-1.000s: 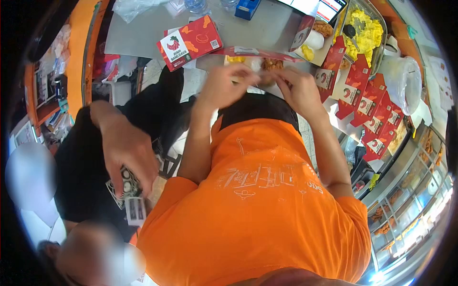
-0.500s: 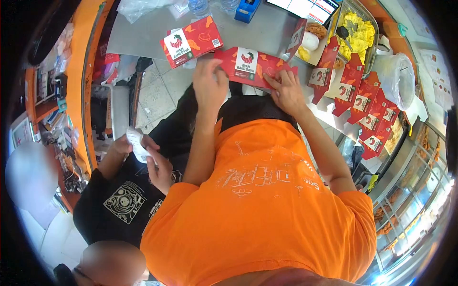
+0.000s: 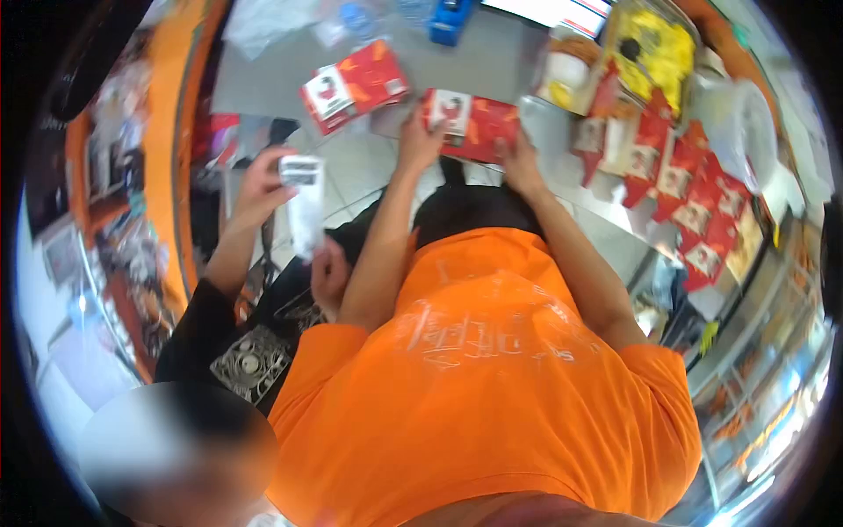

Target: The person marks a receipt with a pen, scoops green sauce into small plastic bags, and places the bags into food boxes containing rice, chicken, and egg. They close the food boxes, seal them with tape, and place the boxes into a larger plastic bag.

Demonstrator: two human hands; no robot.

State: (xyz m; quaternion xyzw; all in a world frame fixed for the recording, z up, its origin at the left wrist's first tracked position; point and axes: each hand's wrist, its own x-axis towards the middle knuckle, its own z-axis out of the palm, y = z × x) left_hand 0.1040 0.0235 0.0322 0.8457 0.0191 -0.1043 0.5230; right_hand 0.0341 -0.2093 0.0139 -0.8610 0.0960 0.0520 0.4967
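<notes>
Between my two hands is a red cardboard food box [image 3: 487, 127] with a white logo label, its lid closed. My left hand [image 3: 420, 143] grips its left end, fingers bent round the edge. At the opposite end my right hand [image 3: 522, 164] holds the lower right corner. The box is at the table's near edge, above my lap. Just left of it, a second closed red box [image 3: 364, 81] lies at an angle on the grey table [image 3: 263, 88]. Motion blurs the picture slightly.
A co-worker at my left holds a white paper strip [image 3: 305, 206]. To the right stand several open red boxes [image 3: 694, 189], a tray of yellow food [image 3: 654, 53] and a clear plastic tub [image 3: 746, 132]. A blue tape dispenser [image 3: 449, 22] and a lit screen [image 3: 562, 10] are at the back.
The box flap has folded down, and my hands have moved from its top to its two ends. The co-worker has raised and stretched out the white paper strip.
</notes>
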